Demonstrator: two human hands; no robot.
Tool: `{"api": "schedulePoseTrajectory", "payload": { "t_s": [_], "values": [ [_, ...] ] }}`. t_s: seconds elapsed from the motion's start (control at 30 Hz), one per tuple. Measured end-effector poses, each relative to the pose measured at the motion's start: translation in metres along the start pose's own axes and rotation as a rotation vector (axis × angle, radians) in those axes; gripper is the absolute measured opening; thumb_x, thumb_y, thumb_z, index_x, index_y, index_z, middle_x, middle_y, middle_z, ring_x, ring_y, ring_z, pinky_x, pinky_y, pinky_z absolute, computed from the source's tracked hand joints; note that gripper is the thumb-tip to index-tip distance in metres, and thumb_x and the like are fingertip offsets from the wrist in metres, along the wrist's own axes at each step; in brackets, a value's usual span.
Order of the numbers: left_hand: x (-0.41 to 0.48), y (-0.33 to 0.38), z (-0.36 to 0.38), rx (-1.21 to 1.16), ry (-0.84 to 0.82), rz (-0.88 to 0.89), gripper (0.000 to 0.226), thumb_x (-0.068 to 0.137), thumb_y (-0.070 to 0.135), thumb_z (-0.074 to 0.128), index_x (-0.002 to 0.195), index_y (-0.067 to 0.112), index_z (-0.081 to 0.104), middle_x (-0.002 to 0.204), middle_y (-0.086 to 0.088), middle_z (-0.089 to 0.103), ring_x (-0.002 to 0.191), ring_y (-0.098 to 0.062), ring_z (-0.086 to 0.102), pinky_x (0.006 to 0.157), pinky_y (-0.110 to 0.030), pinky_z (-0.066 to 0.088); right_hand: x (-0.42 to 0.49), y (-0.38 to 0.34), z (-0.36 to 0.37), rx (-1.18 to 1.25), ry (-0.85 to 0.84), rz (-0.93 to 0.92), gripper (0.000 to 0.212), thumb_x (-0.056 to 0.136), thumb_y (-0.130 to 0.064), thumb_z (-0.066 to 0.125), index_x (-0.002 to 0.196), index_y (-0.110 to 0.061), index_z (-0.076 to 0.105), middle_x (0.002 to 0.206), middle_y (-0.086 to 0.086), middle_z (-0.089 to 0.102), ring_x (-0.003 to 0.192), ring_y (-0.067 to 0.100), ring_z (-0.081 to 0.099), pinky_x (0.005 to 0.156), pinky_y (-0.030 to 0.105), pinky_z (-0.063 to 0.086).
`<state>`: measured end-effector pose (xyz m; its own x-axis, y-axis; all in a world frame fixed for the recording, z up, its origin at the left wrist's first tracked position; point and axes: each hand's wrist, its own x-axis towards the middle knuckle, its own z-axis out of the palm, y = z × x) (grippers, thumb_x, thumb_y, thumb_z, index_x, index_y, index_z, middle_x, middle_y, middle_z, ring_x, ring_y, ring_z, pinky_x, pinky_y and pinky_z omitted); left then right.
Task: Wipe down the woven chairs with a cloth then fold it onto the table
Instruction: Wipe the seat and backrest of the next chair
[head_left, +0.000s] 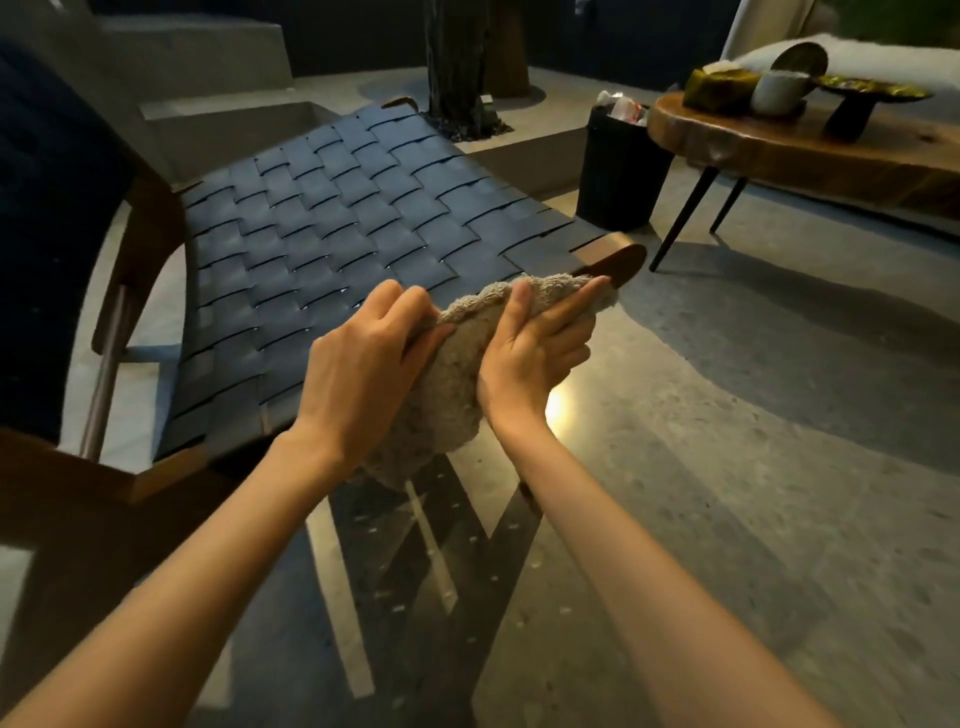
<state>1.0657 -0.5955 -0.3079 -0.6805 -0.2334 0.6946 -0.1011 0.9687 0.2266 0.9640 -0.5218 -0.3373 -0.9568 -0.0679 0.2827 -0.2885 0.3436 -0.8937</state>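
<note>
The left hand (363, 364) and right hand (530, 358) are both gripping one beige cloth (449, 400) on the front edge of one woven chair (337, 223). One black bin (618, 171) is holding crumpled rubbish (623, 106) beside the worktop (779, 150).

"Where are the arms?"
"Both bare, stretched forward, wrists close together."
"And the hands?"
"The left hand (371, 358) is knuckles-up, fingers curled over the cloth (447, 410). The right hand (537, 351) grips it sideways, thumb up, forefinger stretched out."
</note>
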Motion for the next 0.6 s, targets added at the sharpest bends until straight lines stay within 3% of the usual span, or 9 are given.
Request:
{"api": "schedulePoseTrajectory", "payload": {
  "t_s": [0.07, 0.2, 0.3, 0.43, 0.53, 0.6],
  "values": [
    [-0.016, -0.007, -0.009, 0.041, -0.007, -0.003, 0.018, 0.092, 0.023, 0.059, 0.095, 0.005, 0.062, 0.087, -0.01, 0.057, 0.06, -0.021, 0.056, 0.052, -0.031, 0.049, -0.015, 0.002, 0.003, -0.058, -0.041, -0.023, 0.077, 0.097, -0.054, 0.03, 0.149, -0.02, -0.016, 0.157, 0.014, -0.004, 0.132, 0.031, 0.023, 0.109, 0.037, 0.027],
    [-0.044, -0.027, -0.029, 0.072, -0.007, -0.095, 0.016, 0.092, 0.023, 0.06, 0.096, 0.008, 0.061, 0.091, -0.009, 0.057, 0.064, -0.023, 0.058, 0.053, -0.034, 0.051, -0.066, 0.001, 0.016, 0.046, -0.179, -0.032, 0.082, 0.09, -0.06, 0.024, 0.146, -0.023, -0.022, 0.156, 0.012, -0.02, 0.139, 0.024, 0.001, 0.113, 0.036, 0.008],
    [-0.07, -0.048, -0.047, 0.092, -0.001, -0.149, 0.018, 0.092, 0.024, 0.058, 0.097, 0.007, 0.061, 0.092, -0.009, 0.057, 0.068, -0.021, 0.056, 0.054, -0.034, 0.051, -0.106, -0.005, 0.031, 0.146, -0.288, -0.069, 0.085, 0.088, -0.06, 0.03, 0.14, -0.028, -0.03, 0.153, 0.006, -0.029, 0.138, 0.013, -0.003, 0.11, 0.027, 0.0],
    [-0.105, -0.065, -0.067, 0.14, 0.023, -0.185, 0.019, 0.092, 0.023, 0.058, 0.098, 0.004, 0.061, 0.091, -0.012, 0.059, 0.067, -0.022, 0.057, 0.053, -0.029, 0.048, -0.136, -0.003, 0.042, 0.179, -0.407, -0.157, 0.091, 0.095, -0.051, 0.04, 0.138, -0.029, -0.037, 0.149, 0.001, -0.039, 0.139, 0.014, -0.029, 0.098, 0.019, -0.029],
    [-0.113, -0.064, -0.066, 0.222, 0.111, -0.176, 0.018, 0.093, 0.022, 0.056, 0.102, 0.007, 0.062, 0.098, -0.013, 0.058, 0.079, -0.025, 0.056, 0.064, -0.031, 0.044, -0.14, 0.003, 0.034, 0.105, -0.409, -0.263, 0.088, 0.095, -0.046, 0.045, 0.143, -0.028, -0.027, 0.153, 0.001, -0.028, 0.136, 0.004, -0.02, 0.105, 0.014, -0.021],
    [-0.11, -0.055, -0.057, 0.298, 0.168, -0.095, 0.016, 0.093, 0.024, 0.049, 0.101, 0.011, 0.055, 0.101, -0.013, 0.052, 0.087, -0.023, 0.045, 0.075, -0.029, 0.031, -0.132, 0.005, 0.025, 0.031, -0.298, -0.342, 0.084, 0.095, -0.03, 0.054, 0.147, -0.022, -0.011, 0.153, 0.021, -0.009, 0.134, 0.015, 0.005, 0.113, 0.016, 0.005]
  ]
}}
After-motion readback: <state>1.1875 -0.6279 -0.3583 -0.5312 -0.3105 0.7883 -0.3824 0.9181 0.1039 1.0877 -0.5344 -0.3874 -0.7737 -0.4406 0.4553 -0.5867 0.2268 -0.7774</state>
